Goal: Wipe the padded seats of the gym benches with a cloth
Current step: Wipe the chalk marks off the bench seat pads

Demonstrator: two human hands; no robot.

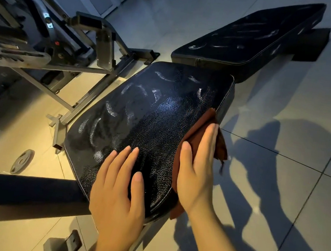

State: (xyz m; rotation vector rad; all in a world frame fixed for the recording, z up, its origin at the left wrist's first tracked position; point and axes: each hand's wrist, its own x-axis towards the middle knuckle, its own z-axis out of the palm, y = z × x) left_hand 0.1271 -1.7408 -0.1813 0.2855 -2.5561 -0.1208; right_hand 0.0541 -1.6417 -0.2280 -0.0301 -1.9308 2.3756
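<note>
Running away from the person toward the upper right, the black padded seat (150, 123) lines up with the longer back pad (256, 36) of the bench. The left hand (119, 184) rests flat, fingers spread, on the seat's near end. The right hand (197, 167) presses a rust-brown cloth (200, 127) against the seat's right edge with straight fingers. A weight plate (22, 161) lies on the tiled floor (300, 185) at left, beside a steel machine frame (99, 49). No writing is legible.

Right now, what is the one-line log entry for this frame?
step: wiping seat pad right edge | right hand: flat on brown cloth | left hand: flat on pad | back pad: smeared
</note>
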